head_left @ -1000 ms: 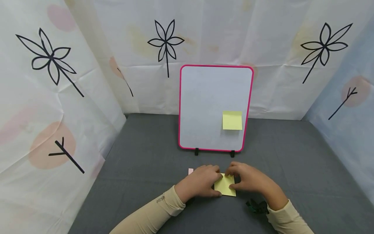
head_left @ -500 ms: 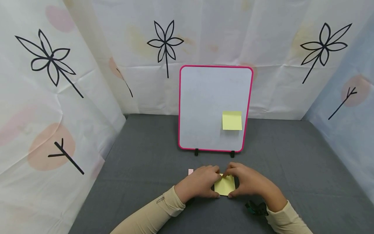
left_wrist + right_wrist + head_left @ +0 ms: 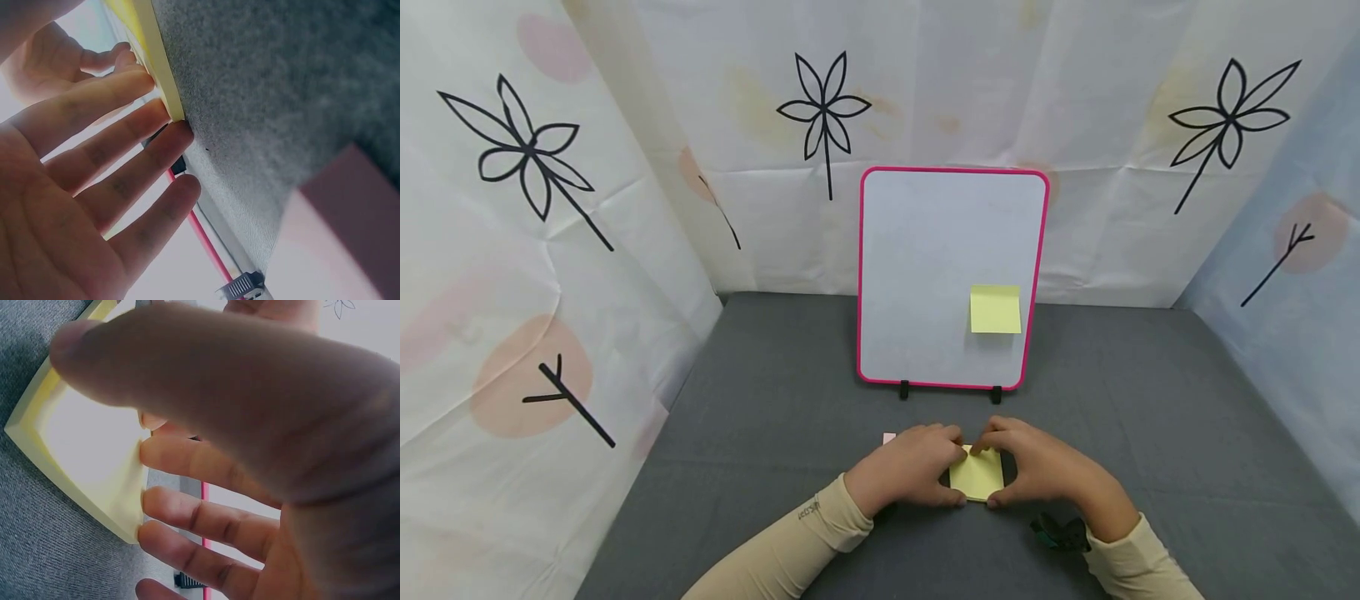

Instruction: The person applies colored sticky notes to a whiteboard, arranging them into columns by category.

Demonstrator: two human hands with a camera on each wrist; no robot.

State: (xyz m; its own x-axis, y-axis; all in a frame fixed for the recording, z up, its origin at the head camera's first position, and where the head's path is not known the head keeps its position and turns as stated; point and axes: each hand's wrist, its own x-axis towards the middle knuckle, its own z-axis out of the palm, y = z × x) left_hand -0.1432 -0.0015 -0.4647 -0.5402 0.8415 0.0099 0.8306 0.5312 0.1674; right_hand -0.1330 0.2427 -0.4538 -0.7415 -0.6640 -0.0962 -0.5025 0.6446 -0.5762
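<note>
A thick yellow sticky note pad (image 3: 977,477) lies on the grey table between both hands. My left hand (image 3: 910,465) holds its left side, with the thumb at the near corner. In the left wrist view, its fingertips (image 3: 181,132) meet the pad's pale edge. On the other side, my right hand (image 3: 1043,460) grips the pad between a thumb at the near edge and fingers at the far edge. The right wrist view shows the thumb (image 3: 81,356) over the pad's edge and the fingers (image 3: 169,453) lined along another edge.
Behind the hands stands a pink-framed whiteboard (image 3: 940,242) on black feet, bearing a yellow sticky note (image 3: 996,309) at its lower right. Beside my left hand, a pink block (image 3: 350,219) is partly hidden in the head view. Printed cloth walls (image 3: 760,233) enclose the table.
My right thumb has slid from the pad's top right part to its near edge. The pad's lower right corner, which stuck out before, now lines up. My left hand stays nearly still.
</note>
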